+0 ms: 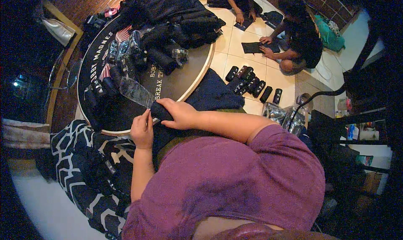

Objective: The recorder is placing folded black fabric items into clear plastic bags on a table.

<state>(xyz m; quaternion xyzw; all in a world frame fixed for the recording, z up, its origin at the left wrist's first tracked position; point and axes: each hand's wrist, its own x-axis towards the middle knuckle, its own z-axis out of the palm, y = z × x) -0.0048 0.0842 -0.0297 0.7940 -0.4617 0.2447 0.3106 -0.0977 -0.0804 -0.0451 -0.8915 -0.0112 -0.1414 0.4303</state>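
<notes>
My left hand (142,129) is closed in a pinch at the near end of a clear plastic bag (137,92). The bag stretches away over the round table's dark top. My right hand (179,114) is wrapped over a dark rolled cloth (158,111), whose end meets the bag between my two hands. How far the roll sits inside the bag, I cannot tell. Dark blue fabric (216,91) lies just beyond my right forearm. Bundled rolls in shiny plastic (122,49) rest on the table farther off.
The round table (210,66) carries a large heap of black cloth (176,11). Several black rolls (252,82) lie on the tiled floor to the right. Beyond them, one person (300,38) flattens dark cloth; another (241,5) handles cloth farther back. Patterned fabric (69,150) lies at left.
</notes>
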